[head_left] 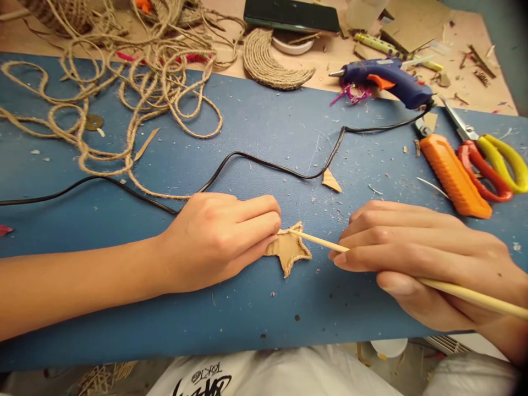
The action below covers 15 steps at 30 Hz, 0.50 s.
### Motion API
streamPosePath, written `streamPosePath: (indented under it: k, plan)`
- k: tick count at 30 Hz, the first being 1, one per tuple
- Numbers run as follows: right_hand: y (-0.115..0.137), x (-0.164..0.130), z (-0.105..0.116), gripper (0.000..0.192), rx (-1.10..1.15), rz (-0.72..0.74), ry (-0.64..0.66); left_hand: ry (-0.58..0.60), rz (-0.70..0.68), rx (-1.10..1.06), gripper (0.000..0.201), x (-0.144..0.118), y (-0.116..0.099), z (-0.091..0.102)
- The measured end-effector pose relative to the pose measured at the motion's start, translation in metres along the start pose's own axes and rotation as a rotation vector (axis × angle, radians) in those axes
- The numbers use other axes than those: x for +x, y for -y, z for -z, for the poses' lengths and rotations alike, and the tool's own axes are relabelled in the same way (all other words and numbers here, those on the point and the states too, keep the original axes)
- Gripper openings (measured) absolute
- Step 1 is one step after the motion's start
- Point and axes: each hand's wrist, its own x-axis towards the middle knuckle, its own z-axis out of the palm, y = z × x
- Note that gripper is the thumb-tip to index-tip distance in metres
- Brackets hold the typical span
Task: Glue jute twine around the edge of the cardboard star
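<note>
While the left hand [218, 236] presses its curled fingertips onto one small cardboard star [289, 248] edged with rough twine, the right hand [416, 264] pinches one thin, smooth wooden stick [454, 290] between thumb and fingers, its tip touching the star's upper edge. The star lies flat on the blue mat [247, 308], between the two hands. A loose tangle of coarse jute twine [136, 93] sprawls over the mat's far left. One black cord [264, 162] snakes across to one blue glue gun [383, 80] with an orange trigger. At right lie one ribbed orange utility knife [454, 176] and one pair of scissors [490, 159] with red and yellow handles. One twine-wrapped crescent [268, 63] rests beyond the mat.
</note>
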Motion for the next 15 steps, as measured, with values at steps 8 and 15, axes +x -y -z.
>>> streamPosePath:
  k: [8,15]
  plan:
    - [0.003,-0.002,0.001,0.025,0.009,-0.012,-0.007,-0.006,-0.024,0.011,0.018,-0.001,0.001,-0.002]
    - [0.002,0.012,-0.004,0.039,-0.07,-0.049,0.005,-0.012,-0.037,0.059,0.019,-0.004,0.002,-0.006]
